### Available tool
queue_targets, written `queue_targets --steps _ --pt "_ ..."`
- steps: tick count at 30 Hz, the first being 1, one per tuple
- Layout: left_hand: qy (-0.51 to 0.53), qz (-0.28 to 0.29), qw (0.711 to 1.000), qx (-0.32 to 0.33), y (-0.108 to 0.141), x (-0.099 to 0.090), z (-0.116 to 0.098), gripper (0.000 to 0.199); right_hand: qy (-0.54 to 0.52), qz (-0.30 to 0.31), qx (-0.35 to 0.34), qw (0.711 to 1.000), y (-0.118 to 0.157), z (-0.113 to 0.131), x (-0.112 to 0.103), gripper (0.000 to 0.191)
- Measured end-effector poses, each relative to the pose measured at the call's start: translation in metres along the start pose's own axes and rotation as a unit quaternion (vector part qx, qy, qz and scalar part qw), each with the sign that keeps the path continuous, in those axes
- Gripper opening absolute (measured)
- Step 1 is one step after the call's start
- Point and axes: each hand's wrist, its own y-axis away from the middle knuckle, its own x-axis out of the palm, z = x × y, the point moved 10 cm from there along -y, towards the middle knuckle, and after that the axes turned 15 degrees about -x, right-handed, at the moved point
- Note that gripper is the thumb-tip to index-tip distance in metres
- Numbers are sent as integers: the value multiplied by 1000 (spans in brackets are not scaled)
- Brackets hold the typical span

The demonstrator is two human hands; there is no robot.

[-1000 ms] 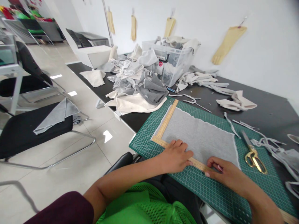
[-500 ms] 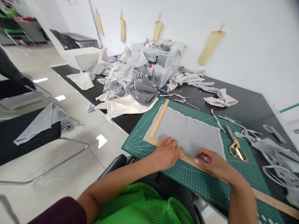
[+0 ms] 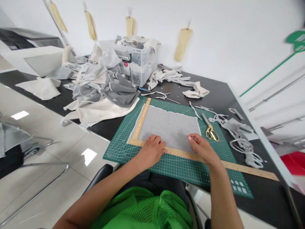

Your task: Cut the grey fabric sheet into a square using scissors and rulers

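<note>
A wooden L-square ruler [image 3: 182, 154] lies over a piece of light grey fabric [image 3: 170, 122] on the green cutting mat [image 3: 128, 122]. Its short arm runs along the fabric's left side, and its long arm follows the near edge out past the mat on the right. My left hand [image 3: 152, 149] presses down on the long arm near the corner, fingers bent over it. Above the fabric's right part, my right hand [image 3: 202, 146] has thumb and forefinger drawn together; whatever they may hold is too small to see. Gold-handled scissors [image 3: 211, 131] rest to its right.
A heap of grey and cream cloth [image 3: 102, 86] sits left of the mat, before a clear plastic bin [image 3: 143, 60] full of cloth. Fabric strips and scraps [image 3: 243, 144] lie at right. Yellow gloves [image 3: 183, 44] hang on the wall. A chair [image 3: 10, 160] stands at left.
The view has swung right. My right hand has risen off the ruler's long arm, and its thumb and forefinger have come together over the fabric. My left hand stays on the ruler.
</note>
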Motion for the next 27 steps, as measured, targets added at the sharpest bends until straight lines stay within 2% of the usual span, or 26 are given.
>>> queue_targets --steps 2,5,9,12,18,27 --pt "1 0 1000 -4 -1 0 1 11 -90 -22 36 995 7 -6 -7 42" --pt "1 7 1000 -4 -2 3 1 11 -153 -39 24 987 14 -3 -23 41" --pt "-1 12 1000 3 -3 6 0 13 -126 -73 -28 989 19 5 -48 32" --pt "-3 15 1000 3 -4 8 0 14 -111 -92 -45 988 20 5 -58 32" --pt "6 22 1000 3 -5 10 1 17 -90 -119 -5 989 20 -13 -69 41" --pt "-11 19 1000 6 -5 12 1 15 -23 -87 28 996 27 -23 -72 25"
